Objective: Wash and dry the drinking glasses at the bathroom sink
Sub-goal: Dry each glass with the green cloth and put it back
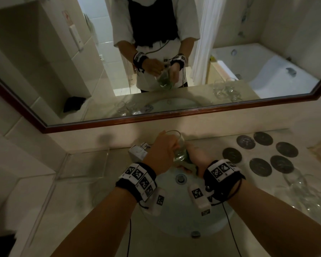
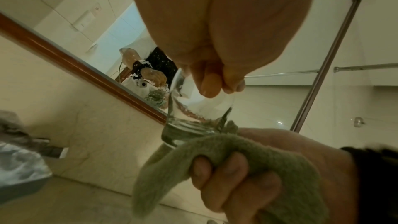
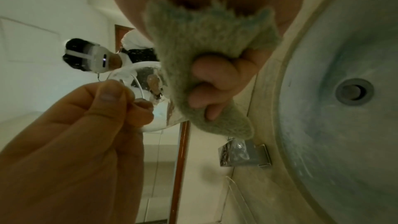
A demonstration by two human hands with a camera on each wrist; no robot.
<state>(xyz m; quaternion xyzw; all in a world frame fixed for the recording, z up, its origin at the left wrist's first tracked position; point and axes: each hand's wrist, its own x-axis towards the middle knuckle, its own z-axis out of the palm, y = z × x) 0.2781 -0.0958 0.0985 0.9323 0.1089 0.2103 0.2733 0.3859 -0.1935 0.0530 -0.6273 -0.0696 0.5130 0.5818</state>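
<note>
A clear drinking glass [image 1: 177,145] is held tilted above the round sink basin [image 1: 217,216], just in front of the chrome tap [image 1: 139,151]; the left hand [image 1: 160,154] is closed on it near the rim, thumb and fingertips [image 2: 210,84] pinching the wall, as shown in the left wrist view; the right hand [image 1: 196,158] is curled round a green cloth [image 2: 226,159], which is bunched in the fist and pressed against the thick base of the glass; droplets or suds are noted on the inside wall, though which cannot be told; the step is judged to be wiping of the base and lower wall, washing or drying not distinguishable; the glass is judged light, rigid, fragile and slippery when wet, so a hold across the wall below the rim, not on the lip alone, is advised, with the heavy base supported by the cloth; the cloth is soft and limp, conforming to the curve; a slip over the hard basin is the main hazard; further glasses [image 1: 304,191] are clustered on the table to the right of the sink, beside dark round coasters [image 1: 260,166]; a mirror with a wooden frame [image 1: 44,125] is mounted behind.
</note>
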